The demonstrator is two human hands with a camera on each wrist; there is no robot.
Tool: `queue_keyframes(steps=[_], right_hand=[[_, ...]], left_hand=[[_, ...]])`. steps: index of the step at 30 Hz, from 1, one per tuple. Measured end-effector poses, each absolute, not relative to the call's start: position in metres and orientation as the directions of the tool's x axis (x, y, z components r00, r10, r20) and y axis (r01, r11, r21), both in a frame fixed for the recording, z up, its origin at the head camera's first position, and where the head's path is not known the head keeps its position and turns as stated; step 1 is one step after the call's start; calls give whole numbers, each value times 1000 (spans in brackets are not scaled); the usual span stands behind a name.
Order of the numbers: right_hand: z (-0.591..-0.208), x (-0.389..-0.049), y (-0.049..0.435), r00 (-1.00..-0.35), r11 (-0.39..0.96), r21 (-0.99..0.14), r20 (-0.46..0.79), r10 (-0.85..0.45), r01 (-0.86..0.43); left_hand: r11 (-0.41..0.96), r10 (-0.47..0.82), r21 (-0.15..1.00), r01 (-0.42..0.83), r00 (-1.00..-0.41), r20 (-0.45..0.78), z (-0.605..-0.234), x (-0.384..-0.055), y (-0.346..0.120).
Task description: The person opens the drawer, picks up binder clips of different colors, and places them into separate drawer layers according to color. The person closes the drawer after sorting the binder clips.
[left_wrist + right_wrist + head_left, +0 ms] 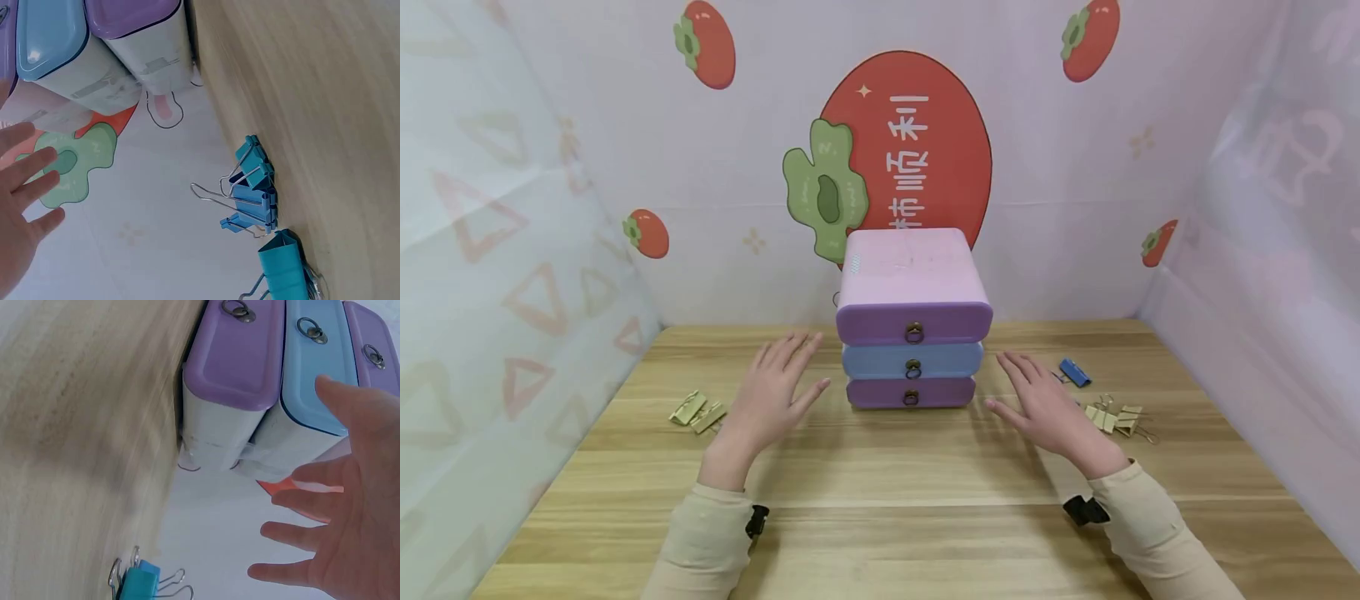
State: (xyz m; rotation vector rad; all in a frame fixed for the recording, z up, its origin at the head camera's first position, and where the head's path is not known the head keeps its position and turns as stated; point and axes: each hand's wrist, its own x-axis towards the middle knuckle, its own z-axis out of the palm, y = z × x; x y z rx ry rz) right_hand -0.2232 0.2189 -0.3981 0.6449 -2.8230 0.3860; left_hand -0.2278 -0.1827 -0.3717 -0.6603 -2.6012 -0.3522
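Note:
A stack of small drawers with a pink top (913, 271) stands between my hands, its purple, blue and purple fronts facing me, each with a ring pull. To its left, my left hand (767, 400) hovers with spread fingers. My right hand (1045, 408) is at the right of the stack, fingers extended and thumb apart. Neither hand holds anything. In the right wrist view, the thumb overlaps the blue drawer front (319, 375); contact cannot be made out. The drawers look pushed in.
Binder clips (697, 411) lie left of my left hand, and more binder clips (1112, 418), with a blue binder clip (1075, 372), lie right of my right hand. In the left wrist view, binder clips (284, 265) look teal and blue. A printed cloth (745, 167) hangs behind the wooden table (880, 517).

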Motion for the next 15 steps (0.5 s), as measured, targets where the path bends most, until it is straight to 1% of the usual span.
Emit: queue_keyframes(steps=[3, 5, 9, 12, 15], right_hand=[[-396, -222, 216, -871, 863, -208, 293, -394, -460], [-395, -221, 215, -867, 862, -208, 312, -390, -462], [-394, -219, 211, -848, 859, -207, 378, -371, -468], [-393, -218, 208, -824, 862, -200, 453, -341, -466], [-393, -216, 203, -790, 866, -198, 536, -296, -459]], left_hand=[[825, 405, 105, 555, -712, 574, -369, -231, -183], [803, 410, 80, 591, -644, 646, -367, -233, -184], [767, 393, 59, 639, -539, 745, -361, -236, -183], [743, 371, 69, 666, -495, 786, -356, -237, -180], [725, 351, 86, 683, -474, 807, -352, -240, -177]])
